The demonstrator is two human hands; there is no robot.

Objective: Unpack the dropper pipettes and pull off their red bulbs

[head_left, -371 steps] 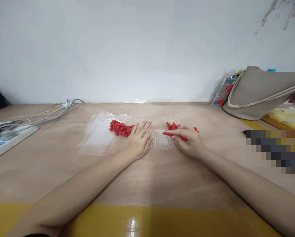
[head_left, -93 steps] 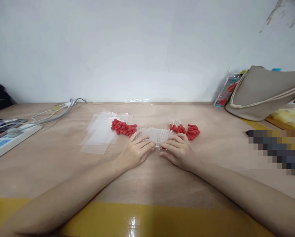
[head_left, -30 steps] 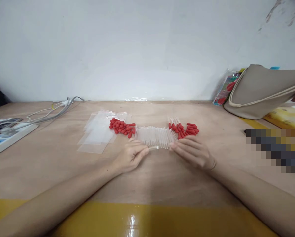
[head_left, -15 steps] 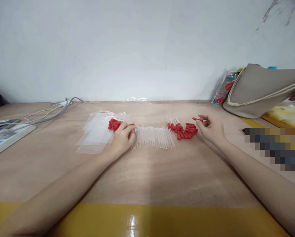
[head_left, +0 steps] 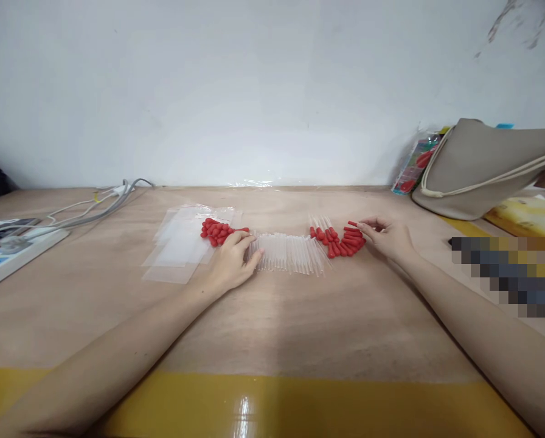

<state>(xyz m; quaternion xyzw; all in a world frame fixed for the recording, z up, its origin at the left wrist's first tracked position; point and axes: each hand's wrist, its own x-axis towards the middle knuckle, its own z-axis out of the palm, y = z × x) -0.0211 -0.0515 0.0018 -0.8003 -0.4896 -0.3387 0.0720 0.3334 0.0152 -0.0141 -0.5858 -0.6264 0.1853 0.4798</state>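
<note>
My right hand (head_left: 390,238) pinches a red rubber bulb (head_left: 353,224) between thumb and fingers, at the upper edge of an arc of loose red bulbs (head_left: 345,248). My left hand (head_left: 233,261) is open, its thumb and fingers apart over the left end of a row of clear dropper tubes (head_left: 281,252). Beyond that hand a heap of red bulbs (head_left: 215,231) lies on clear plastic bags (head_left: 167,252); whether tubes are fitted in them is hard to see. At the right end of the row, a few clear tubes with red bulbs (head_left: 320,233) lie pointing away from me.
A power strip (head_left: 26,249) with cables (head_left: 99,210) sits at the left. On the right are a grey bag (head_left: 486,164), a colourful plastic package (head_left: 416,164) and a yellow packet (head_left: 528,216). The wall (head_left: 272,91) closes off the table's back edge.
My right hand has moved slightly left with the red bulb, nearer the arc. The left hand has gone from a closed pinch to spread fingers over the tubes.
</note>
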